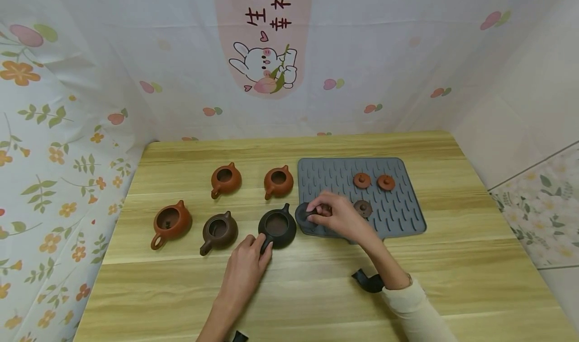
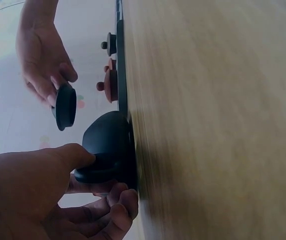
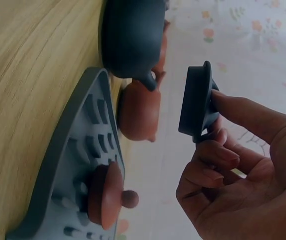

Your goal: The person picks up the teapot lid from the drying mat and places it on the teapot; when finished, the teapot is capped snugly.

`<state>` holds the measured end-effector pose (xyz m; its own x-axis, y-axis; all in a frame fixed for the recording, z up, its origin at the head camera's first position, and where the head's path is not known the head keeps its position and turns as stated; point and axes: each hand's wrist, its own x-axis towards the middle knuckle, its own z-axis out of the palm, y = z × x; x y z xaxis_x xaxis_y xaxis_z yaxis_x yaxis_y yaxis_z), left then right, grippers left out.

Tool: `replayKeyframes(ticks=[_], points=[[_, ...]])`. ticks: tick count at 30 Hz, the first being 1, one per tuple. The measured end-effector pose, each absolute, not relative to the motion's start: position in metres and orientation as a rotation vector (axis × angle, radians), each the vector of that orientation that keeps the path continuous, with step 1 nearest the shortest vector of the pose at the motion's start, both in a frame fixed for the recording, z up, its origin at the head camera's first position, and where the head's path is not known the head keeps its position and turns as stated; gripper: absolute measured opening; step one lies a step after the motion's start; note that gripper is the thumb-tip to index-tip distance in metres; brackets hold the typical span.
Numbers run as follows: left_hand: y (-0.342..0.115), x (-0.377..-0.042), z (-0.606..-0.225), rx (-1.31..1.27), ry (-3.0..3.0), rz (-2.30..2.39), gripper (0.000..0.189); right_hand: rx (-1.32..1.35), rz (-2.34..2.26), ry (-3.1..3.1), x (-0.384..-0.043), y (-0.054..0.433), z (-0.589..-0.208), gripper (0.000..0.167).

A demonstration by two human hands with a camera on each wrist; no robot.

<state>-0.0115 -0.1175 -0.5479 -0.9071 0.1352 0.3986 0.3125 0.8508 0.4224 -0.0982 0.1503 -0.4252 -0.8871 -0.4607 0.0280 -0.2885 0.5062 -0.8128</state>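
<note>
A black teapot (image 1: 277, 227) without its lid on stands on the table beside the grey mat. My left hand (image 1: 246, 266) grips its handle, thumb on top, as the left wrist view shows. My right hand (image 1: 335, 215) pinches a black teapot lid (image 3: 197, 102) by its knob. That lid is in the air over the mat's left edge, to the right of the black teapot and apart from it. In the left wrist view the lid (image 2: 65, 106) hangs above the teapot's level, its underside rim turned partly to the camera.
On the grey ribbed mat (image 1: 407, 216) lie two reddish lids (image 1: 362, 180) and a brown lid (image 1: 363, 208). Left of the black teapot stand a brown teapot (image 1: 220, 231) and reddish teapots (image 1: 173, 221), lidless. A patterned cloth (image 1: 362, 55) hangs behind the wooden table (image 1: 316, 291).
</note>
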Motion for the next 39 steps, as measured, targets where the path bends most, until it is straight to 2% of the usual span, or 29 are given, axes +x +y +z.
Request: replayKeyframes(ticks=[39], points=[[-0.115, -0.011, -0.545, -0.309, -2.713, -0.687, 0.018, -0.852, -1.201, 2.555, -0.099, 0.098, -0.432, 0.011]])
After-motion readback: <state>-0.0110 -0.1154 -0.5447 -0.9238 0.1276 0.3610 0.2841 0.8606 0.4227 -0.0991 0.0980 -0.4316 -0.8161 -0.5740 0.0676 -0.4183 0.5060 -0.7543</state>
